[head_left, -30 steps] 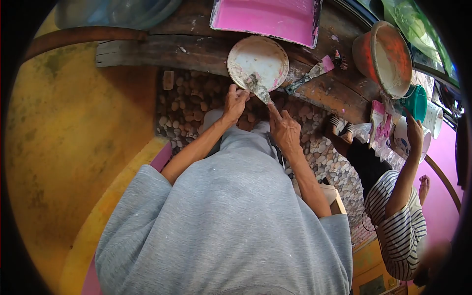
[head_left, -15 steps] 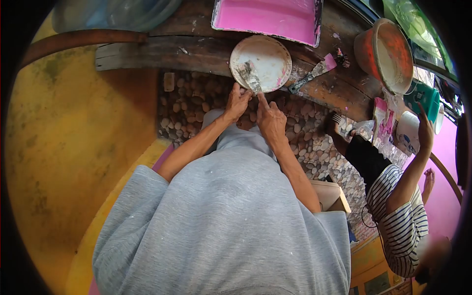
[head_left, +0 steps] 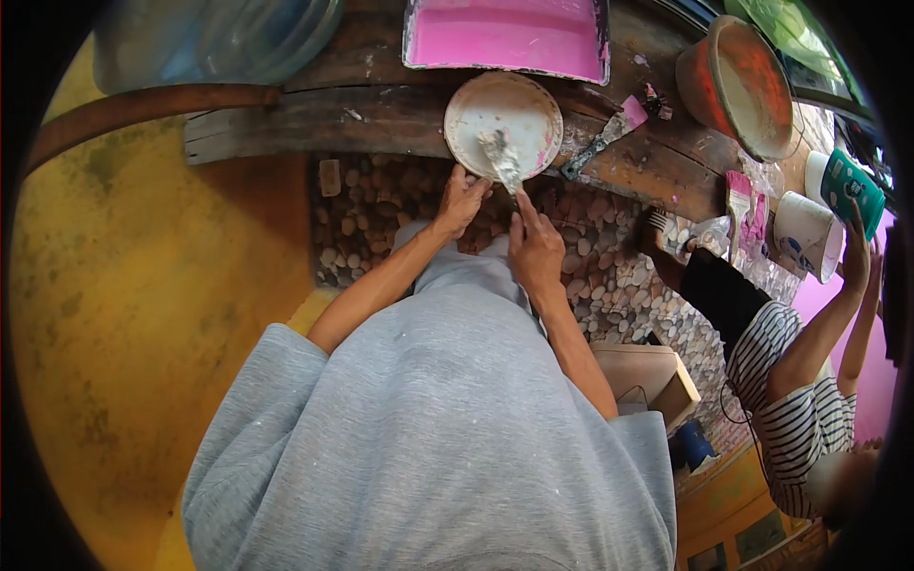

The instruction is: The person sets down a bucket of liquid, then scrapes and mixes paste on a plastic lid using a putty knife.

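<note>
A round white tub lid (head_left: 529, 112), smeared with grey putty and pink paint, lies at the near edge of the wooden bench. My left hand (head_left: 462, 202) pinches its near rim. In my right hand (head_left: 536, 246) is a putty knife (head_left: 505, 162), its blade coated with putty and resting over the lid, index finger stretched along it. To the right of the lid, a second putty knife (head_left: 604, 140) with a pink-stained end lies on the bench. A paint tray (head_left: 505, 36) of pink paint sits just beyond the lid.
An orange-red bucket (head_left: 700, 81) stands on the wooden bench (head_left: 381, 119) at right. Farther right, a co-worker in a striped shirt (head_left: 800, 357) has hands at a green container (head_left: 852, 190), near a white tub (head_left: 807, 233) and pink-stained brush (head_left: 738, 195). A yellow wall (head_left: 143, 285) is left.
My right hand and putty knife have shifted slightly right, and the blade now carries a thicker-looking smear of putty. The co-worker's hands have come to the green container, which is now tilted.
</note>
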Action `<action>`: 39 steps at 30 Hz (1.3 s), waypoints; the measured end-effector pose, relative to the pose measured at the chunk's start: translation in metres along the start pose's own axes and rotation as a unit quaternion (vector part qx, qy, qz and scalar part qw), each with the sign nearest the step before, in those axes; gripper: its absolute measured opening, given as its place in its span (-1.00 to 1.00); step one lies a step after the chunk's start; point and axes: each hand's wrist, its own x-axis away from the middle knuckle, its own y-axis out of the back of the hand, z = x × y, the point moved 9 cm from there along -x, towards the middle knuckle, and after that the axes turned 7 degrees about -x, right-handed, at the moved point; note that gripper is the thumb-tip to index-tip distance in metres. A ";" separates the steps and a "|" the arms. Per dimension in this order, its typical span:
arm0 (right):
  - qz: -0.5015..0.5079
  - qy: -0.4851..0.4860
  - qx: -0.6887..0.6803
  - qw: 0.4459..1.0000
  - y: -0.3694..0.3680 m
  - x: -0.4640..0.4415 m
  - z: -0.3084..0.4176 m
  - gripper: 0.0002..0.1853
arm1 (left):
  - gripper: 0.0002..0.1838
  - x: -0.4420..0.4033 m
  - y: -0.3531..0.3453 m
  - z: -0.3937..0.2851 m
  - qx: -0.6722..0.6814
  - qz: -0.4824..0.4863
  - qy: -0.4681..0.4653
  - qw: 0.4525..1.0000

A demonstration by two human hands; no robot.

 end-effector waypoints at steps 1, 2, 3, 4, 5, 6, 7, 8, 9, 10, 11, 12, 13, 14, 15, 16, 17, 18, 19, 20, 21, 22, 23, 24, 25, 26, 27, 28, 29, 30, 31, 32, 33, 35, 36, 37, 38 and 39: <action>-0.006 -0.015 0.012 1.000 0.006 0.007 -0.006 -0.57 | -0.62 0.001 0.000 -0.001 0.027 0.002 -0.006 1.000; -0.012 -0.031 0.023 0.999 0.008 0.013 -0.012 -0.58 | -0.62 0.002 0.001 0.000 0.025 0.005 -0.005 1.000; -0.016 -0.033 0.023 0.999 0.007 0.012 -0.012 -0.58 | -0.59 0.002 -0.002 -0.001 0.006 0.026 -0.003 1.000; -0.001 -0.040 0.058 0.997 0.002 0.009 -0.012 -0.58 | -0.56 0.002 -0.006 -0.002 -0.014 0.048 0.000 0.999; 0.014 -0.046 0.092 0.995 -0.005 0.004 -0.013 -0.58 | -0.56 0.001 -0.007 -0.003 -0.017 0.052 -0.001 0.999; 0.011 -0.049 0.091 0.995 -0.010 -0.004 -0.011 -0.58 | -0.55 -0.001 -0.006 -0.001 -0.017 0.045 -0.001 0.999; -0.004 -0.040 0.091 0.995 -0.015 -0.017 -0.008 -0.58 | -0.53 -0.001 -0.004 0.000 -0.017 0.037 -0.001 0.999; -0.020 -0.030 0.091 0.995 -0.018 -0.027 -0.006 -0.58 | -0.53 -0.001 -0.004 0.001 -0.021 0.039 -0.001 0.999; -0.027 -0.028 0.072 0.997 -0.019 -0.034 -0.005 -0.59 | -0.53 -0.001 -0.003 0.001 -0.019 0.037 0.000 0.999; -0.032 -0.029 0.072 0.996 -0.017 -0.034 -0.004 -0.59 | -0.53 -0.002 -0.002 0.001 -0.016 0.037 0.000 0.999; -0.038 -0.031 0.060 0.997 -0.012 -0.031 -0.003 -0.59 | -0.53 -0.003 -0.003 0.000 -0.016 0.040 -0.002 0.999; -0.043 -0.031 0.050 0.997 -0.007 -0.028 -0.001 -0.59 | -0.52 -0.004 -0.001 0.002 -0.032 0.037 -0.005 0.999; -0.045 -0.031 0.052 0.997 -0.001 -0.022 0.001 -0.59 | -0.51 -0.006 0.002 0.004 -0.047 0.033 -0.008 0.998; -0.055 -0.056 0.052 0.996 0.007 -0.013 -0.002 -0.60 | -0.51 -0.007 0.004 0.007 -0.045 0.034 -0.008 0.998; -0.065 -0.081 0.052 0.993 0.013 -0.006 -0.006 -0.61 | -0.51 -0.007 0.007 0.006 -0.053 0.028 -0.016 0.998; -0.064 -0.081 0.053 0.993 0.016 -0.002 -0.008 -0.61 | -0.51 -0.007 0.010 0.006 -0.062 0.022 -0.024 0.998; -0.050 -0.100 0.065 0.992 0.015 0.003 -0.014 -0.61 | -0.51 -0.007 0.013 0.008 -0.062 0.023 -0.023 0.998; -0.036 -0.118 0.075 0.989 0.015 0.006 -0.021 -0.61 | -0.53 -0.006 0.016 0.007 -0.075 0.018 -0.018 0.997; -0.037 -0.119 0.075 0.989 0.014 0.003 -0.027 -0.61 | -0.55 -0.006 0.018 0.006 -0.088 0.013 -0.013 0.996; -0.052 -0.079 0.088 0.992 0.014 -0.005 -0.027 -0.59 | -0.55 -0.005 0.018 0.004 -0.089 0.014 -0.013 0.996; -0.066 -0.038 0.100 0.992 0.014 -0.013 -0.025 -0.58 | -0.56 -0.004 0.018 0.001 -0.094 0.012 -0.017 0.995; -0.067 -0.038 0.100 0.992 0.015 -0.020 -0.029 -0.58 | -0.58 -0.003 0.019 -0.001 -0.100 0.010 -0.022 0.995; -0.058 -0.029 0.097 0.993 0.014 -0.027 -0.031 -0.58 | -0.58 -0.003 0.020 -0.002 -0.101 0.011 -0.023 0.995; -0.051 -0.020 0.095 0.994 0.017 -0.032 -0.030 -0.58 | -0.60 -0.003 0.019 -0.004 -0.086 0.015 -0.039 0.995; -0.053 -0.020 0.095 0.994 0.024 -0.031 -0.030 -0.58 | -0.62 -0.003 0.018 -0.006 -0.070 0.020 -0.055 0.996; -0.041 -0.018 0.099 0.994 0.030 -0.028 -0.029 -0.59 | -0.62 -0.003 0.019 -0.006 -0.069 0.022 -0.057 0.996; -0.029 -0.016 0.103 0.994 0.035 -0.024 -0.028 -0.59 | -0.64 -0.004 0.025 -0.003 -0.094 0.016 -0.048 0.994; -0.029 -0.014 0.104 0.994 0.040 -0.018 -0.027 -0.59 | -0.65 -0.004 0.030 -0.002 -0.118 0.008 -0.038 0.992; -0.012 -0.028 0.109 0.994 0.042 -0.011 -0.030 -0.60 | -0.65 -0.004 0.034 -0.003 -0.117 0.008 -0.039 0.992; 0.006 -0.043 0.115 0.992 0.042 -0.008 -0.033 -0.61 | -0.64 -0.003 0.036 -0.002 -0.157 0.017 -0.035 0.987; 0.005 -0.043 0.116 0.992 0.040 -0.010 -0.035 -0.61 | -0.62 -0.002 0.037 -0.002 -0.198 0.027 -0.030 0.979; -0.003 -0.027 0.110 0.994 0.036 -0.015 -0.036 -0.61 | -0.62 -0.004 0.038 -0.002 -0.197 0.029 -0.030 0.980; -0.012 -0.010 0.104 0.994 0.034 -0.020 -0.035 -0.61 | -0.63 -0.006 0.038 -0.004 -0.205 0.034 -0.042 0.977; -0.014 0.002 0.093 0.996 0.026 -0.031 -0.036 -0.61 | -0.64 -0.007 0.040 -0.006 -0.216 0.040 -0.054 0.974; -0.016 0.016 0.081 0.996 0.026 -0.034 -0.031 -0.61 | -0.64 -0.006 0.040 -0.009 -0.213 0.048 -0.055 0.974; -0.017 0.018 0.081 0.996 0.030 -0.033 -0.029 -0.61 | -0.64 -0.006 0.040 -0.013 -0.210 0.055 -0.056 0.974; -0.006 0.008 0.092 0.996 0.036 -0.030 -0.030 -0.61 | -0.64 -0.005 0.042 -0.015 -0.210 0.054 -0.058 0.974; 0.006 -0.002 0.104 0.995 0.041 -0.027 -0.031 -0.61 | -0.63 -0.004 0.046 -0.016 -0.211 0.046 -0.063 0.974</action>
